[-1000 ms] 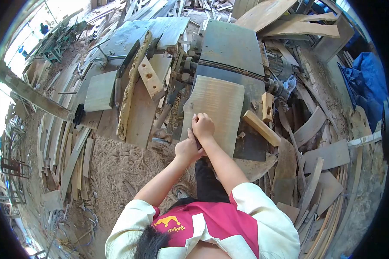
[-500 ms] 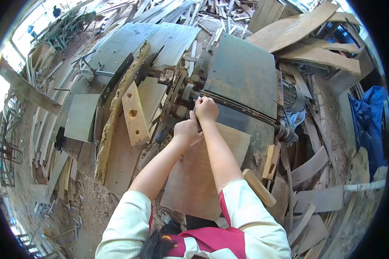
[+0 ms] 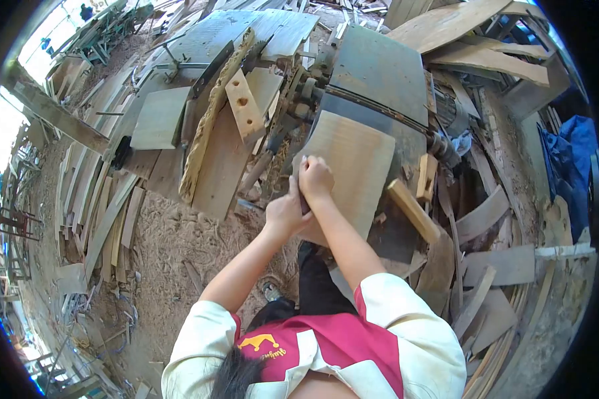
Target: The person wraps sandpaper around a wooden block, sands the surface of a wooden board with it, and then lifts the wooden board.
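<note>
My two hands are close together over the left edge of a flat wooden board on the machine's near table. My right hand is closed in a fist. Just below and left of it, my left hand is curled with its index finger pointing up. A narrow dark edge shows between the hands; what they grip is mostly hidden. Beyond the board is the machine's large flat metal plate. Left of it, a block with three holes rests on planks beside a rough-edged board.
A saw blade stands in the table at the upper left. Right of the board lie a wooden bar and a slotted block. A motor sits at the right. Stacked offcuts and sawdust cover the ground.
Both hands have come back from beside the metal plate toward my body, staying together. My view has tilted down, so the machine appears higher and more of the ground shows.
</note>
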Demonstrator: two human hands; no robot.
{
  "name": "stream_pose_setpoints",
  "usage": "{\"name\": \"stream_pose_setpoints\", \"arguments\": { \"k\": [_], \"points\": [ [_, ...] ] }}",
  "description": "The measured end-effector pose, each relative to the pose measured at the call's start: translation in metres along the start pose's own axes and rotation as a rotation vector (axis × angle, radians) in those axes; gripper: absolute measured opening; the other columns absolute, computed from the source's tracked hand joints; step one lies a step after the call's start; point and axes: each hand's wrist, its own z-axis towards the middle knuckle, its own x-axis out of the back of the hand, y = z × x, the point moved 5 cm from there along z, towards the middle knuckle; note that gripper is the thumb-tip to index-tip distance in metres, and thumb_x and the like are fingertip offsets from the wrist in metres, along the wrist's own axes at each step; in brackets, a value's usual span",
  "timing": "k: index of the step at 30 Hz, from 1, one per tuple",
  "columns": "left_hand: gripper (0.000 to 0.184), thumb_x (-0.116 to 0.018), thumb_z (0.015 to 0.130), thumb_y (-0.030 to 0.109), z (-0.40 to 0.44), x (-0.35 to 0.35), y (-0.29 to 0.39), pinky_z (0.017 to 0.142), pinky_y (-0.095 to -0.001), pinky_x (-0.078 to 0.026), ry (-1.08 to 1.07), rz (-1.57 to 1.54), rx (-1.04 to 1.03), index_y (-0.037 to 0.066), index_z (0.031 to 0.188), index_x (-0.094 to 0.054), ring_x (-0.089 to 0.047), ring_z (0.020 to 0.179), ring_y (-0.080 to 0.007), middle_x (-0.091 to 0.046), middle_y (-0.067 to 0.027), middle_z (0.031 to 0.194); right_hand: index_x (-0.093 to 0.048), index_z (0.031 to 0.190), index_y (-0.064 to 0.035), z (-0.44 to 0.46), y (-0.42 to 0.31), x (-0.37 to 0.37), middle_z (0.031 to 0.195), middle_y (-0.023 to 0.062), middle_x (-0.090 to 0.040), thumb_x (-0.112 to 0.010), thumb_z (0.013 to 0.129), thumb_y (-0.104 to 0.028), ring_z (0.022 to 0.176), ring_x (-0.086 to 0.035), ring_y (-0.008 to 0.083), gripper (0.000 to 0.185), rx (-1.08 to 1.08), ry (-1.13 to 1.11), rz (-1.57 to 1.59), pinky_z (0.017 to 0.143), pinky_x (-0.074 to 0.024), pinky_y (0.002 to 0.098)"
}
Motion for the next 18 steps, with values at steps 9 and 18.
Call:
{"name": "stream_pose_setpoints", "arguments": {
  "k": [9, 18],
  "points": [
    [0.096, -0.060, 0.068, 0.050, -0.098, -0.013, -0.011, 0.049, -0.0370, -0.048, -0.040, 0.066, -0.007, -0.013, 0.130, -0.020, -0.063, 0.058, -0.0279, -0.063, -0.0163, 0.069, -0.057, 0.077, -0.0037, -0.098, -0.008, 0.021, 0.085, 0.0159, -0.058, -0.048, 0.085, -0.029, 0.079, -0.057, 0.0356, 0.028, -0.003, -0.010, 0.073, 0.069, -0.0464, 0.0448],
    [0.085, -0.055, 0.072, 0.044, -0.097, -0.005, -0.022, 0.064, -0.0428, -0.049, -0.077, -0.147, 0.076, -0.008, 0.130, -0.022, -0.062, 0.073, -0.0373, -0.062, -0.0240, 0.079, -0.060, 0.087, -0.0045, -0.081, 0.060, 0.066, 0.093, 0.0154, -0.057, -0.054, 0.083, -0.027, 0.084, -0.057, 0.0335, 0.023, 0.047, 0.034, 0.289, 0.073, -0.0459, 0.0399]
  ]
}}
